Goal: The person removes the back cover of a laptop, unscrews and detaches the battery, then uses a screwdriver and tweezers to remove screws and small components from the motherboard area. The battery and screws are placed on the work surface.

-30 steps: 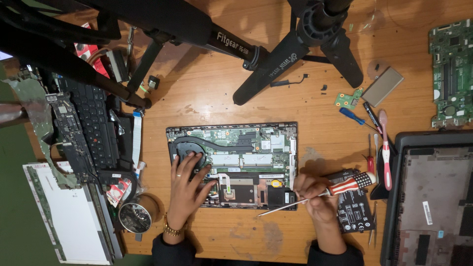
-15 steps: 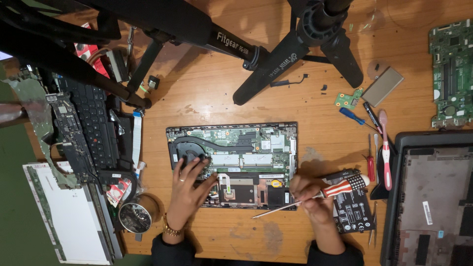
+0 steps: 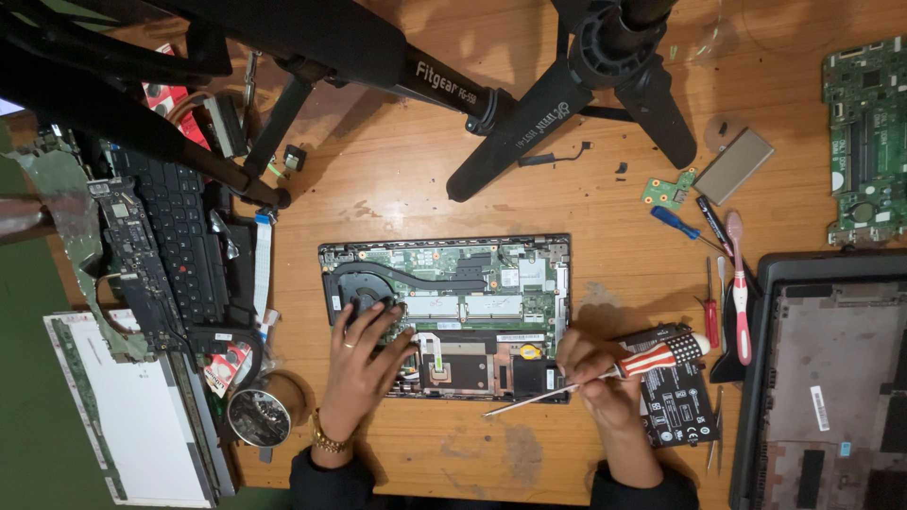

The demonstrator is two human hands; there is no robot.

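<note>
An opened laptop base (image 3: 446, 312) lies on the wooden table with its green circuit board, fan and heat pipe exposed. My left hand (image 3: 359, 364) rests flat on its lower left part, fingers spread over the fan area. My right hand (image 3: 597, 378) grips a screwdriver (image 3: 605, 374) with a red-and-white striped handle. Its metal shaft points left and down, and the tip sits just below the laptop's front edge. A flat black battery pack (image 3: 675, 401) lies under and right of that hand.
Black tripod legs (image 3: 529, 113) cross the table's far side. A detached keyboard (image 3: 175, 246) and a screen panel (image 3: 123, 416) lie at left, a round tin (image 3: 257, 416) near my left wrist. Screwdrivers (image 3: 710, 307), small boards (image 3: 864, 142) and another laptop shell (image 3: 831, 378) lie at right.
My right hand has tilted the screwdriver so the tip dropped lower and moved left, below the laptop's front edge. The left hand has stayed on the fan area.
</note>
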